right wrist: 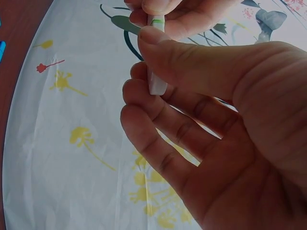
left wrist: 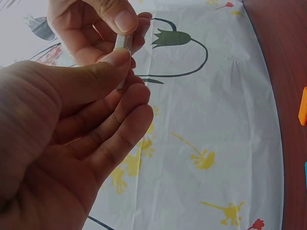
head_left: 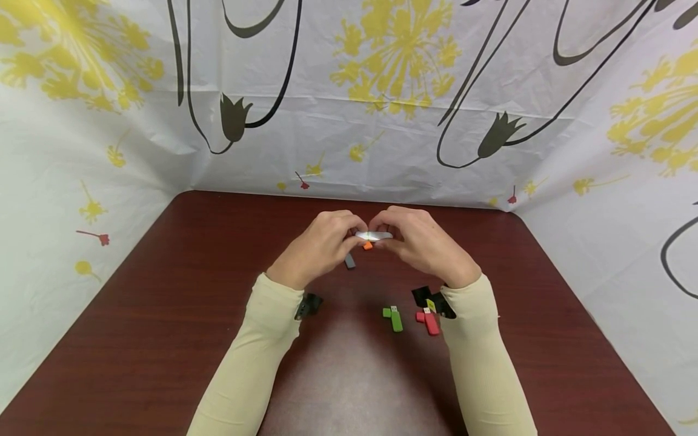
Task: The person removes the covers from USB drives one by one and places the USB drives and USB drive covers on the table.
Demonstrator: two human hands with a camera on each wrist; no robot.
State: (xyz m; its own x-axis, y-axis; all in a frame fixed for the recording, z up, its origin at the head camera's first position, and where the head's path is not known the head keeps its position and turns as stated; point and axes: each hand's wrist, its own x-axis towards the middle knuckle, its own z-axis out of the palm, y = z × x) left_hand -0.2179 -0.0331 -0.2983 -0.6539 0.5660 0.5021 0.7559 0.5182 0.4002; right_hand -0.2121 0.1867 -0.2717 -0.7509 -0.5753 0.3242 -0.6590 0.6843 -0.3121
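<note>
Held up above the far half of the table is a small white USB stick (head_left: 382, 236), lying crosswise between both hands. My left hand (head_left: 323, 242) pinches one end of it between thumb and forefinger. The other end is pinched by my right hand (head_left: 431, 245). In the right wrist view the white stick (right wrist: 158, 86) shows a thin green band near its middle, between the two thumbs. Fingertips cover much of the stick in the left wrist view. Just beyond and below it in the head view, an orange piece (head_left: 368, 246) shows.
On the dark red table (head_left: 163, 315) lie a grey stick (head_left: 349, 261), a green USB stick (head_left: 396, 321) with its cap (head_left: 386, 313) off, and a red USB stick (head_left: 431, 324) with its cap (head_left: 420, 317) beside it. Patterned white sheeting (head_left: 327, 133) stands behind and at the sides.
</note>
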